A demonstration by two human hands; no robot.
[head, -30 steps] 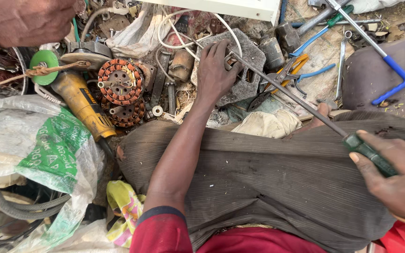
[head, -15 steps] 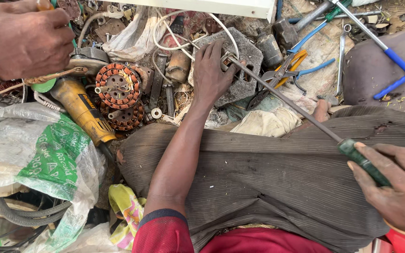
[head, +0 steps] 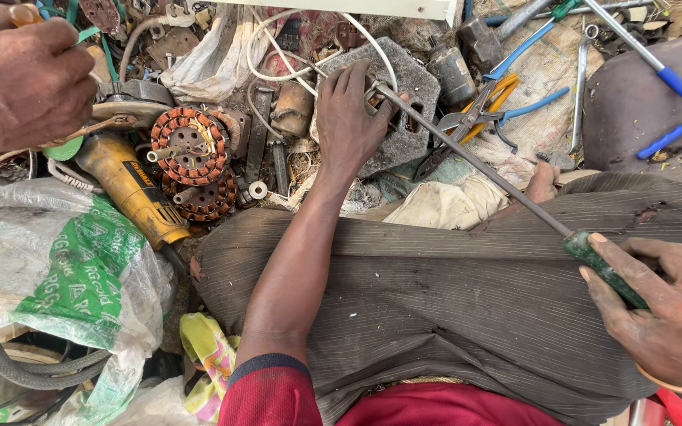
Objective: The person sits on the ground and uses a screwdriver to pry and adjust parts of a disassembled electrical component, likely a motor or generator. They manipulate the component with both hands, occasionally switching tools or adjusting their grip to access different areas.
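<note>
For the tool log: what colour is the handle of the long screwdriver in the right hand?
Dark green, seen in the head view: the screwdriver handle sits in the right hand.

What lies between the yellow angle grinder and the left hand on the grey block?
In the head view, between the yellow angle grinder and the left hand lie two copper-wound stators, a small white ring and dark metal strips.

red sleeve (head: pixel 266 390), striped brown trousers (head: pixel 451 308) (dusty), orange bangle (head: pixel 672 386)

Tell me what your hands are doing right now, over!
Left hand pressing down on grey metal part. Right hand gripping long screwdriver by its green handle, tip at the part. White cable and pliers crowd close, another person's hand nearby.
</note>
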